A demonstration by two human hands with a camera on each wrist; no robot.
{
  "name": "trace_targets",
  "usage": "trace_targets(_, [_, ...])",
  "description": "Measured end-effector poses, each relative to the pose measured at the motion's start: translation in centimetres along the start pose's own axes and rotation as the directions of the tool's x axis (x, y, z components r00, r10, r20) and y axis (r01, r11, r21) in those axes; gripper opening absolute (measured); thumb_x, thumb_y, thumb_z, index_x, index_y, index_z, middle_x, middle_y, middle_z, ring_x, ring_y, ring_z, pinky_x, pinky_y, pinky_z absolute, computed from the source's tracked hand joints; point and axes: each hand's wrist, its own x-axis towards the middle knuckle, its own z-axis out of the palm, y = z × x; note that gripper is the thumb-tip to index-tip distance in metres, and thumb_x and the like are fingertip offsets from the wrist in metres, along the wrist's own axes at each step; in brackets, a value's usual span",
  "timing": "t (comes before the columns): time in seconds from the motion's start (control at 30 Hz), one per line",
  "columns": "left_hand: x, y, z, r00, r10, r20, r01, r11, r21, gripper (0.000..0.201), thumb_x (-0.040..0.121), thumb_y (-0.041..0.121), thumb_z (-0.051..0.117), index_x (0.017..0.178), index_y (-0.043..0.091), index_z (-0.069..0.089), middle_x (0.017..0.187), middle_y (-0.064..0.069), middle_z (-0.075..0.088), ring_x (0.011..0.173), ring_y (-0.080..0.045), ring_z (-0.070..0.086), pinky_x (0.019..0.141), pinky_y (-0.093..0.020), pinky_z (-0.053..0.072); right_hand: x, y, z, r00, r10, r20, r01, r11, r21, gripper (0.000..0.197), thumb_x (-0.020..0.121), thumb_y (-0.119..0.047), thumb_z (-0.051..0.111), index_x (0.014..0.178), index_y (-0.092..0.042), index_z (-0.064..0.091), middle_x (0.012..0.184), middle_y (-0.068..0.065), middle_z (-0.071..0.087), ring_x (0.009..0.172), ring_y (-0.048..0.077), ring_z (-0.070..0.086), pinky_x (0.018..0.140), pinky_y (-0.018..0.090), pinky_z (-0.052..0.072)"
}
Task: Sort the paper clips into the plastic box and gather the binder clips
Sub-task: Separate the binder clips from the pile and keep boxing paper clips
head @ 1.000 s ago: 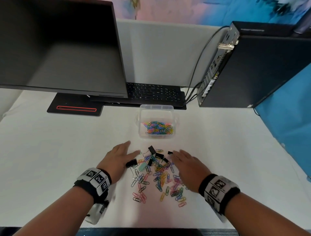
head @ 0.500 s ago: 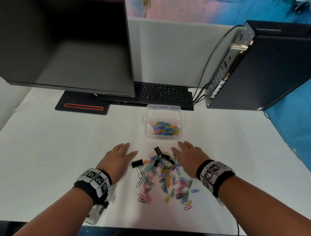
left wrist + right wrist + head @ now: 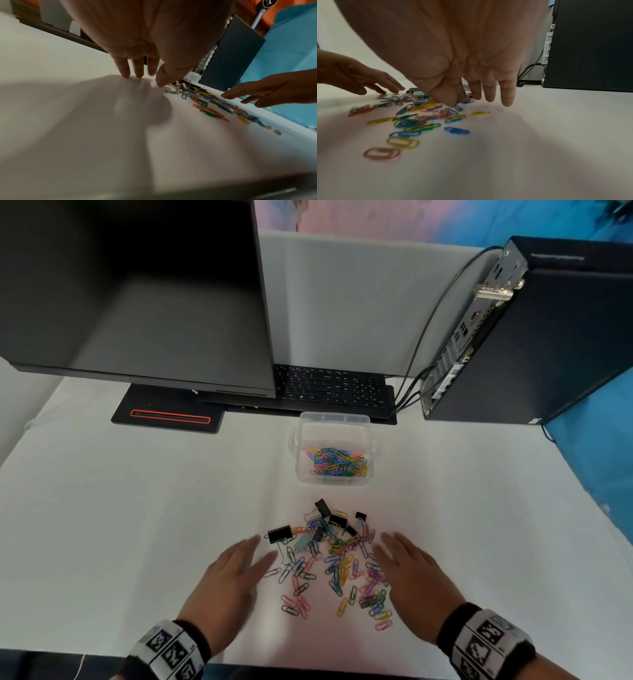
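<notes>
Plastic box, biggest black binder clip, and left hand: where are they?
plastic box (image 3: 334,419): head view, far rim.
biggest binder clip (image 3: 279,534): head view, black body.
left hand (image 3: 227,577): head view, back of hand.

Left hand (image 3: 227,580) and right hand (image 3: 412,577) drawn back from far edge of clip pile (image 3: 334,563), now flanking it, fingers flat.

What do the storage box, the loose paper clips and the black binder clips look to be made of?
Plastic box: clear, glossy plastic; the clips inside show through its walls.
Paper clips: probably wire with a coloured coating, in smooth blue, yellow, green and pink loops.
Binder clips: apparently black-painted sheet metal, with thin bare wire handles.
</notes>
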Motion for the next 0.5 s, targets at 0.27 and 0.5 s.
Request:
trace_targets(0.27, [4.1,-0.4,-0.7,0.998,-0.05,-0.03,0.05,0.999,-0.015,0.082,0.073,0.001,0.052,0.143,0.039,0.033,0.145,-0.011,0.04,0.127,-0.033,0.04,0.096,-0.044,0.045,1.8,0.7,-0.7,0.997,0.065,0.039,-0.064,0.997,-0.032,0.075,0.085,-0.018,0.054,0.151,-0.016,0.019,0.159,0.015,0.015,0.145,0.035,0.012,0.113,0.05,0.027])
trace_targets(0.5, [4.2,-1.2,-1.2,0.995,-0.084,-0.055,0.08,0.994,-0.075,0.056,0.078,0.013,0.052,0.132,0.031,0.051,0.122,-0.008,0.054,0.106,-0.033,0.053,0.083,-0.046,0.052,0.8,0.4,-1.9,0.998,0.021,-0.057,-0.014,0.992,0.122,0.042,0.092,-0.022,0.046,0.133,-0.019,0.05,0.151,0.005,0.034,0.142,0.025,0.022,0.112,0.039,0.032])
